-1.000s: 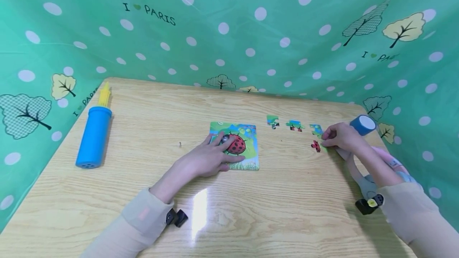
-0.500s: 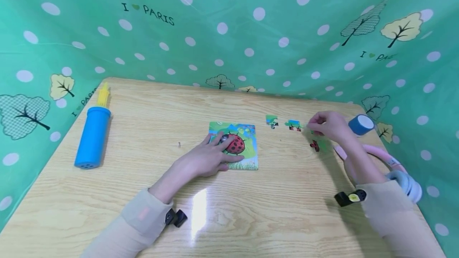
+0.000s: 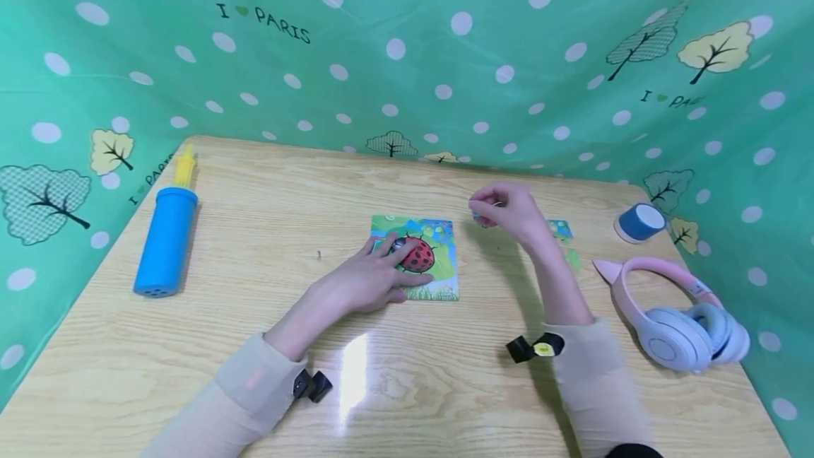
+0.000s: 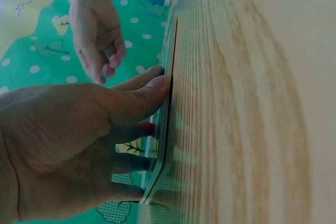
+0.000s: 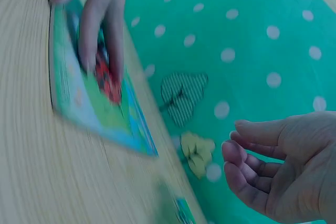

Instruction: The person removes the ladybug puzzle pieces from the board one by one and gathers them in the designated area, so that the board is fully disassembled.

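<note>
A square jigsaw puzzle (image 3: pixel 448 267) with a red spotted ladybug lies on the table. My left hand (image 3: pixel 372 278) rests on its left part with the fingers spread; in the left wrist view the thumb (image 4: pixel 139 98) lies at the board's edge. My right hand (image 3: pixel 509 210) hovers right of the puzzle, above a loose piece (image 3: pixel 485 222) that it partly hides. In the right wrist view its fingers (image 5: pixel 244 182) curl loosely and nothing shows between them. Farther right lie a blue-and-green puzzle piece (image 3: pixel 560 228) and a green piece (image 3: pixel 573 259). My right hand and forearm may hide other pieces.
Pink-and-blue cat-ear headphones (image 3: pixel 683 334) lie at the right edge of the table (image 3: pixel 407 387). Behind them stands a blue cylinder with a white top (image 3: pixel 641 222). A blue hand pump (image 3: pixel 167 242) with a yellow end lies far left. A green dotted cloth (image 3: pixel 407 69) hangs behind.
My right hand has swept left across the row of loose pieces, uncovering the headphones and the blue cylinder. My left hand has stayed on the puzzle.
</note>
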